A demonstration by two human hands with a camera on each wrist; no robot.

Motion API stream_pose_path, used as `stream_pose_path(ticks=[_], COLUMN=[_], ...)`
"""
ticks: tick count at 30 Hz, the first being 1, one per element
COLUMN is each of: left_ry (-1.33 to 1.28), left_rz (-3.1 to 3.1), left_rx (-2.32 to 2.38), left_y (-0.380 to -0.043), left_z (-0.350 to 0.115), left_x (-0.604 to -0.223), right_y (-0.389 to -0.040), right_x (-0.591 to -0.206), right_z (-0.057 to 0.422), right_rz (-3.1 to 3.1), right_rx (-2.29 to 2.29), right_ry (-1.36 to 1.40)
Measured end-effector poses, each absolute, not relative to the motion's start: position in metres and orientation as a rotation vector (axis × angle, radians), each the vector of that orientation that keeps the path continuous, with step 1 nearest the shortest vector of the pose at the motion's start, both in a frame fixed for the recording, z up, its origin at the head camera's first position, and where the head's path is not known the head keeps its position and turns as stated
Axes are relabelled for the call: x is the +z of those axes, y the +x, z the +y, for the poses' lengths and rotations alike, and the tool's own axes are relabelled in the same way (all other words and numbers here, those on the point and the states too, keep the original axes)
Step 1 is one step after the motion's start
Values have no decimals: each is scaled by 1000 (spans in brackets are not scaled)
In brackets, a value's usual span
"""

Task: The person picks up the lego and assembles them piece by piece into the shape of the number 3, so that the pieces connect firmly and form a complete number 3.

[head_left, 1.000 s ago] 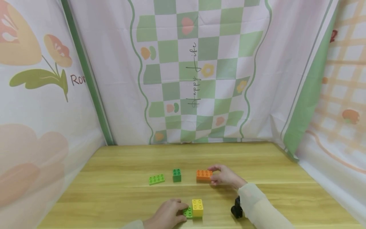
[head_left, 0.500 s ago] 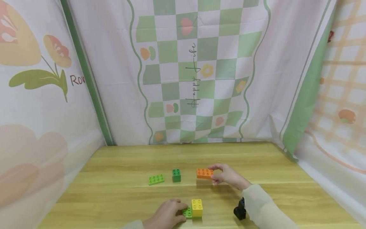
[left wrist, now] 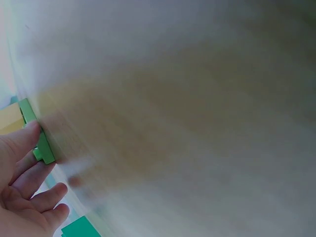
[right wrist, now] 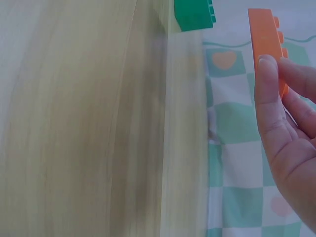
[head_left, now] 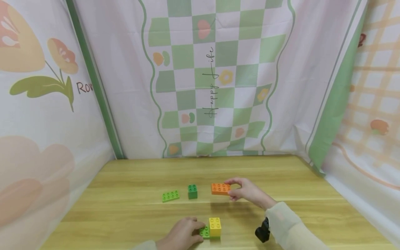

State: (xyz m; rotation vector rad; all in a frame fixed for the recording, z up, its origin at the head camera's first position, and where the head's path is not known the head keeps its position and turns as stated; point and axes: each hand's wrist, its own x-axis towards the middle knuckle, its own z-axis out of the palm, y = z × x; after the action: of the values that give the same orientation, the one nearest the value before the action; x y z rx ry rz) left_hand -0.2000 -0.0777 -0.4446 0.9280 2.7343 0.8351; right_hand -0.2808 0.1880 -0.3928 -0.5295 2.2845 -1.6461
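Note:
My right hand (head_left: 247, 191) pinches an orange building brick (head_left: 220, 189) at its right end, thumb on the near side. The brick is up off the table, its shadow falling below it; the right wrist view shows the same orange brick (right wrist: 265, 37) between thumb and fingers. Near the front, my left hand (head_left: 184, 233) grips the left end of a flat light green brick (head_left: 204, 231). A yellow brick (head_left: 215, 226) stands on that green brick's right end. In the left wrist view, thumb and fingers pinch the green brick's edge (left wrist: 44, 145).
Another flat light green brick (head_left: 171, 196) and a dark green brick (head_left: 192, 191) stand farther back on the wooden table (head_left: 134, 180). A black camera (head_left: 263, 231) sits at my right wrist. Patterned cloth (head_left: 206, 86) hangs behind the table and at both sides.
The orange brick has been lifted off the table by my right hand and has shifted slightly left. My left hand and the green and yellow bricks have stayed in place.

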Motion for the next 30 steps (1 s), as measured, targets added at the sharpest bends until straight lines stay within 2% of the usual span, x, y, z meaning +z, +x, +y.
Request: stream_pose_path(ticks=[18, 30], left_ry=[1000, 922], left_rz=[2776, 2743], left_rx=[820, 896], left_y=[-199, -198], left_z=[-79, -79], left_x=[-445, -445], right_y=[-261, -248], right_x=[-379, -375], right_z=[173, 170], right_rz=[2196, 2157], right_rx=[-1633, -1642], right_ry=[-632, -624])
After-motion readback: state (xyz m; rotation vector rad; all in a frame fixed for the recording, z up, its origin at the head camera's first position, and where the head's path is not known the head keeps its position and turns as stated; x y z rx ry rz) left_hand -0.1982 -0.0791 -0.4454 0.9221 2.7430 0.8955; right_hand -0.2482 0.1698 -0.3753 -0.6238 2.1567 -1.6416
